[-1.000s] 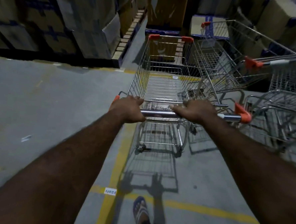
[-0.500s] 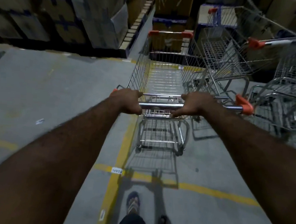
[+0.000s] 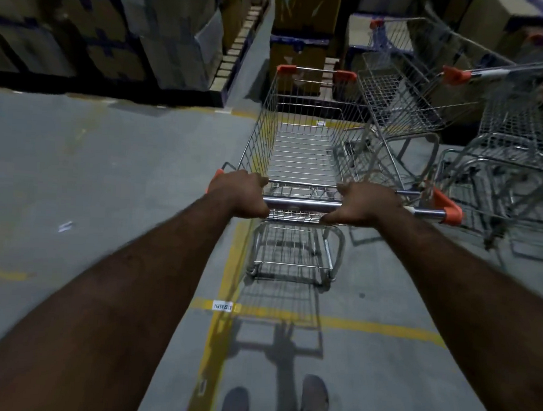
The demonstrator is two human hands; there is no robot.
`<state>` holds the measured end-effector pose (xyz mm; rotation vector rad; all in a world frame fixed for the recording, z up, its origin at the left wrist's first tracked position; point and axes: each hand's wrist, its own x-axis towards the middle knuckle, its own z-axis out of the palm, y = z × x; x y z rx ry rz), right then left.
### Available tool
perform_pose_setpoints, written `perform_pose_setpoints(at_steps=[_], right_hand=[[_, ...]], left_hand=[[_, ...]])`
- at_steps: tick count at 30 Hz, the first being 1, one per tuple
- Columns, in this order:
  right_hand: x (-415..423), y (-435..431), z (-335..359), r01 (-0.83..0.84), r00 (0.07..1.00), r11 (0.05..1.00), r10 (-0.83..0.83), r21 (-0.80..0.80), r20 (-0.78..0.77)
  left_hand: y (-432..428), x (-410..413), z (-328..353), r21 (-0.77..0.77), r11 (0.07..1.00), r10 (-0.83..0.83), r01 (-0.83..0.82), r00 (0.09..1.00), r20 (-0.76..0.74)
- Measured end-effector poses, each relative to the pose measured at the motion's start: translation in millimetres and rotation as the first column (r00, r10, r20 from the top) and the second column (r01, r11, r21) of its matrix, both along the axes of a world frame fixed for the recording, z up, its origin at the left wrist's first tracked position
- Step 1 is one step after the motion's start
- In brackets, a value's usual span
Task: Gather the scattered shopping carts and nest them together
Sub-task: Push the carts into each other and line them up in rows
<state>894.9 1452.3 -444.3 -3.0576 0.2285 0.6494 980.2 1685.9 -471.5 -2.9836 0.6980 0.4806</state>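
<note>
A wire shopping cart (image 3: 302, 150) with orange corner caps stands straight ahead of me, its basket empty. My left hand (image 3: 239, 192) grips the left end of its chrome handle bar (image 3: 302, 204), and my right hand (image 3: 364, 204) grips the bar right of centre. A second cart (image 3: 401, 95) sits just right of it, angled away. A third cart (image 3: 522, 135) with an orange-capped handle stands at the far right, partly cut off by the frame edge.
Stacked cardboard boxes on pallets (image 3: 115, 30) line the far left. More boxes (image 3: 303, 26) stand directly behind the cart's nose. Yellow floor lines (image 3: 227, 285) cross the grey concrete, with a white label (image 3: 222, 306) on them. My feet (image 3: 314, 395) show at the bottom.
The cart I hold has rolled forward toward the boxes and alongside the carts on the right. Both hands keep their grip on the handle; my feet have stepped forward.
</note>
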Motion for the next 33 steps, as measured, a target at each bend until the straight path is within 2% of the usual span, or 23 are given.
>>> perform_pose_setpoints(at_steps=[14, 33], right_hand=[[-46.9, 38.8, 0.6, 0.053, 0.999, 0.998, -0.053, -0.026, -0.004], [-95.7, 68.9, -0.9, 0.088, 0.996, 0.996, -0.088, -0.010, 0.015]], left_hand=[[36.9, -41.9, -6.2, -0.039, 0.999, -0.030, 0.031, 0.999, 0.034], [65.0, -81.7, -12.6, -0.002, 0.997, -0.082, 0.083, 0.995, 0.047]])
